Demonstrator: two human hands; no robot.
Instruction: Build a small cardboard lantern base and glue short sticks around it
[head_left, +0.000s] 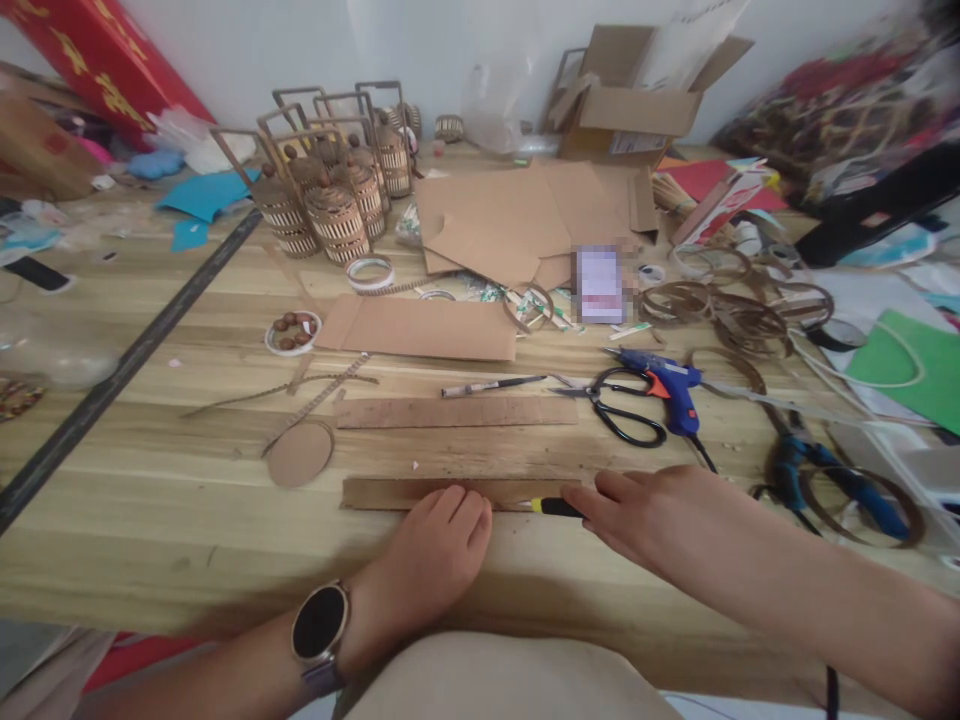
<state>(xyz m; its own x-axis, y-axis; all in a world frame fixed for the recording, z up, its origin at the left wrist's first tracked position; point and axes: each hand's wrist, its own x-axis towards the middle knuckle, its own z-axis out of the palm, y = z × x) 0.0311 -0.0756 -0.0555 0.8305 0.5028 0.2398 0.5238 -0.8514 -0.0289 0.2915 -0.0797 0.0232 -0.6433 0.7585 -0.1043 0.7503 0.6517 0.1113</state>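
Near the table's front edge lies a narrow brown cardboard strip point(397, 491). My left hand point(446, 540), a watch on its wrist, presses down on the strip's middle with its fingers curled together. In my right hand point(630, 510) is a utility knife point(559, 507) with a black and yellow handle. Its blade points left, along the strip's right half close to my left fingers; whether the tip touches the cardboard I cannot tell. A second cardboard strip point(457, 412) lies just beyond, and a cardboard disc point(300, 453) rests to the left.
Beyond the strips are a pen-like tool point(491, 386), black-handled scissors point(630, 405) and a blue glue gun point(667, 385). Blue-handled pliers point(832, 480) lie right. Farther back stand several small bamboo lanterns point(337, 215), cardboard sheets point(495, 220), coiled strips point(720, 300) and an open box point(634, 105).
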